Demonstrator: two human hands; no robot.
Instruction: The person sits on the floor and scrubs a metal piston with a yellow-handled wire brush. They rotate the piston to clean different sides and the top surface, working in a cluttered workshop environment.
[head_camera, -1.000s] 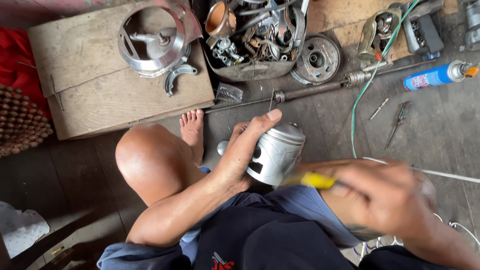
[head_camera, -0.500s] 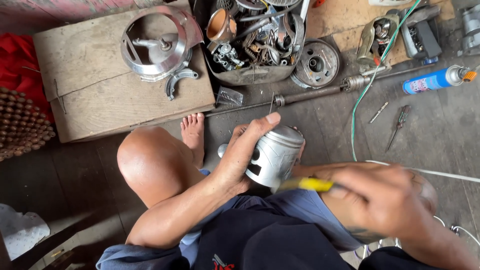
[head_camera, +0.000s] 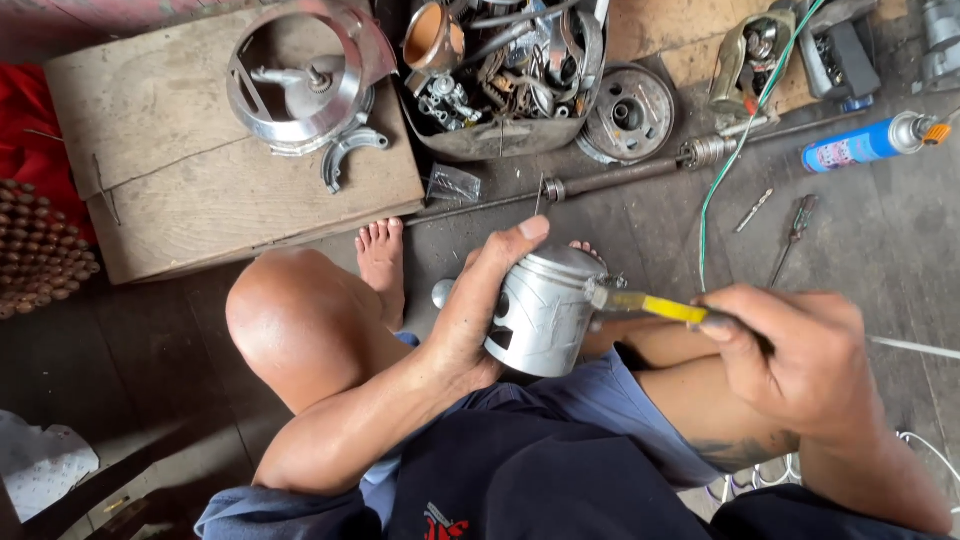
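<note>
My left hand (head_camera: 478, 305) grips a silver metal piston (head_camera: 545, 310) above my lap, thumb stretched over its crown. My right hand (head_camera: 795, 350) holds a tool with a yellow handle (head_camera: 668, 308); its metal tip touches the piston's upper right side near the ring grooves. Below the piston lie my bent left knee (head_camera: 300, 325) and blue shorts. My bare foot (head_camera: 383, 260) rests on the dark floor.
A wooden board (head_camera: 190, 190) at the upper left carries a shiny round housing (head_camera: 300, 80). A tub of metal parts (head_camera: 505, 75), a brake drum (head_camera: 628, 115), a long rod (head_camera: 620, 178), a blue spray can (head_camera: 865, 145), a green wire (head_camera: 725, 180) and a screwdriver (head_camera: 790, 240) lie beyond.
My right hand has risen and swung the yellow-handled tool from beneath the piston up to its upper right side. The left hand keeps its grip on the piston.
</note>
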